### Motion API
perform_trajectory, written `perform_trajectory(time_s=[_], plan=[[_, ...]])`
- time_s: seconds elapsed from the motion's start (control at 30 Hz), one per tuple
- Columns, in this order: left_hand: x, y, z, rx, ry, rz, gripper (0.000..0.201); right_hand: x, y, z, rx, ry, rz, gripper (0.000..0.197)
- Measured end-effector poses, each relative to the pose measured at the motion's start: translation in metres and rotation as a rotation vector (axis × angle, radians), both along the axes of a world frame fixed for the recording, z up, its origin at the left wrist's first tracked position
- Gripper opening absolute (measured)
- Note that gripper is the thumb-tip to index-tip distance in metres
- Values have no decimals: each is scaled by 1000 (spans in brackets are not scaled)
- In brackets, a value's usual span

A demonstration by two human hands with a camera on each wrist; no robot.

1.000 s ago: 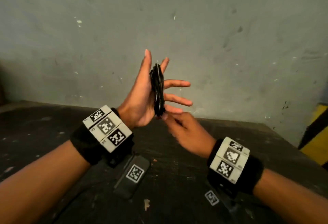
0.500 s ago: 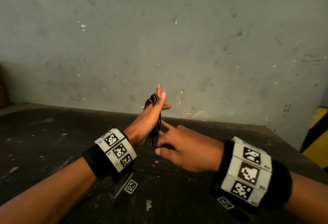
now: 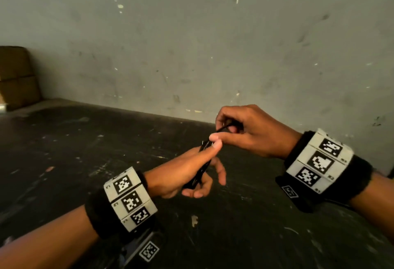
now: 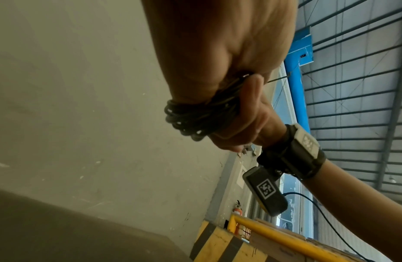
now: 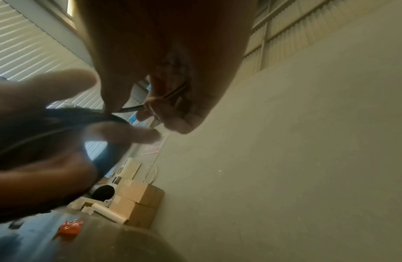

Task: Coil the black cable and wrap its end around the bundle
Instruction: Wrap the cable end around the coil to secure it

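The black cable bundle (image 3: pixel 199 176) is a flat coil of several loops, standing on edge in my left hand (image 3: pixel 210 164). The left thumb (image 3: pixel 214 144) presses on its upper end and the curled fingers grip it from below. Just above that thumb, my right hand (image 3: pixel 231 127) pinches the cable's free end (image 3: pixel 222 128), which runs taut to the bundle. From the left wrist, the coil (image 4: pixel 190 117) bulges out beneath the left palm, against the right hand. The right wrist view shows the cable end (image 5: pixel 137 108) pinched in the right fingertips; the left hand is blurred.
Both hands hover above a dark, scuffed table (image 3: pixel 85 151) that meets a grey wall (image 3: pixel 191 44). A brown cardboard box (image 3: pixel 17 76) stands at the far left. A yellow-and-black striped barrier (image 4: pixel 217 246) lies off to the right.
My left hand has dropped and tilted forward, its fingers now folded round the coil. My right hand rose from below the coil to above the left thumb, drawing the cable end up.
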State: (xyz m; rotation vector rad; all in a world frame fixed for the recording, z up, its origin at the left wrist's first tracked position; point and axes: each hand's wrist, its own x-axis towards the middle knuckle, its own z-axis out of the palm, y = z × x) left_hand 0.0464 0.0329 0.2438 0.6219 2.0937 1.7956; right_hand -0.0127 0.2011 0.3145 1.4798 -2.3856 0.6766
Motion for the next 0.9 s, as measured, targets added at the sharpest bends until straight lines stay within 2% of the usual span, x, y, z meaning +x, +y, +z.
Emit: perform_trajectory(time_s=[0.07, 0.13, 0.17, 0.27, 0.4, 0.5, 0.57, 0.67, 0.77, 0.9], plan=[[3, -7, -6, 21, 17, -19, 49, -3, -6, -12, -51, -105, 56, 22], [13, -21, -17, 105, 0, -11, 31, 0, -25, -34, -101, -348, 160, 24], [17, -26, -20, 137, -9, -25, 29, 3, -30, -45, -124, -428, 191, 26], [31, -53, -34, 228, -78, 32, 33, 16, -65, -82, -250, -642, 295, 33], [49, -94, -53, 388, -132, 132, 40, 30, -126, -121, -502, -745, 268, 44], [59, -119, -63, 505, -181, 213, 43, 42, -165, -138, -588, -725, 205, 46], [64, -132, -72, 532, -187, 311, 46, 48, -189, -151, -588, -636, 130, 44], [71, -147, -90, 419, -174, 562, 49, 51, -220, -176, -542, -515, 28, 48], [78, -165, -117, 312, -149, 790, 43, 50, -245, -205, -430, -465, -40, 50], [79, -189, -155, 398, -128, 952, 36, 54, -278, -240, -357, -510, -128, 46]])
